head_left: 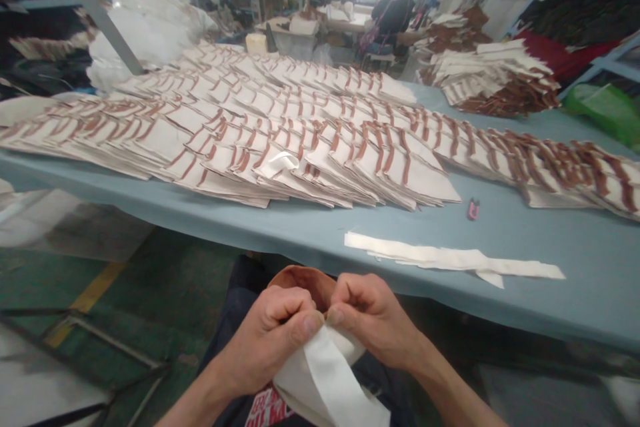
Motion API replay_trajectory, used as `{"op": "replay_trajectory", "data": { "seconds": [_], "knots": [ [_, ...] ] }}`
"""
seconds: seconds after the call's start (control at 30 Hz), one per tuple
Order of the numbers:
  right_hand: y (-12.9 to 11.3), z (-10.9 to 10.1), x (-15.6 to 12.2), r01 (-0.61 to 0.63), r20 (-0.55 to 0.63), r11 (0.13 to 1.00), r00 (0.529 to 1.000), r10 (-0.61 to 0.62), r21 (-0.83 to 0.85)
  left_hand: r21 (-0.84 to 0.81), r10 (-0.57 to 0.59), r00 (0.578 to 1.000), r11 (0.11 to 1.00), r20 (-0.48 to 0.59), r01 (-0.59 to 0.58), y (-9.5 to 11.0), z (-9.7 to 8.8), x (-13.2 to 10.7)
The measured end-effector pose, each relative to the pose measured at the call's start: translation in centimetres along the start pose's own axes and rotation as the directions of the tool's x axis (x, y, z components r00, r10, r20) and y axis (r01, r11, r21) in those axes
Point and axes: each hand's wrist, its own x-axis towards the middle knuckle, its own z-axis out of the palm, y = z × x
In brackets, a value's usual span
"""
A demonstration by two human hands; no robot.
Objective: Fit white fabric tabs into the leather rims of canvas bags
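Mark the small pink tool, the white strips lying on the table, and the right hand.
Small pink tool (pixel 473 211): head view, middle of its body.
White strips (pixel 440 257): head view, midway along their length.
Right hand (pixel 376 320): head view, middle of the hand.

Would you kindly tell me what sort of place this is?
It looks like a sewing or textile workshop: cream-and-brown fabric pieces overlap in rows along a blue-covered table, loose cream strips lie near its edge, and more cloth is heaped behind.
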Motion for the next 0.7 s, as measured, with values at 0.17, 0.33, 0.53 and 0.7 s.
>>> {"op": "replay_trajectory", "data": {
  "seconds": [0.17,0.33,0.53,0.7],
  "knots": [
    [-0.03,0.07,-0.01,-0.069,0.062,0.997,0.996,0.067,0.039,0.011,-0.001,1.0,1.0,-0.022,0.001,-0.13,-0.03,0.15],
    [0.34,-0.07,0.21,-0.205,0.15,0.965,0.972,0.18,0.166,-0.004,-0.011,0.999,1.0,-0.04,0.011,-0.24,-0.16,0.38],
    [0.39,-0.45,0.25,-0.186,0.204,0.975,0.966,0.159,0.124,0.035,0.005,1.0,0.999,-0.006,-0.005,-0.39,-0.46,0.47],
    [0.37,-0.4,0.18,-0.154,0.161,0.988,0.976,0.149,0.021,0.055,-0.02,1.0,0.998,0.019,0.019,-0.91,-0.68,0.24]
  ]
}}
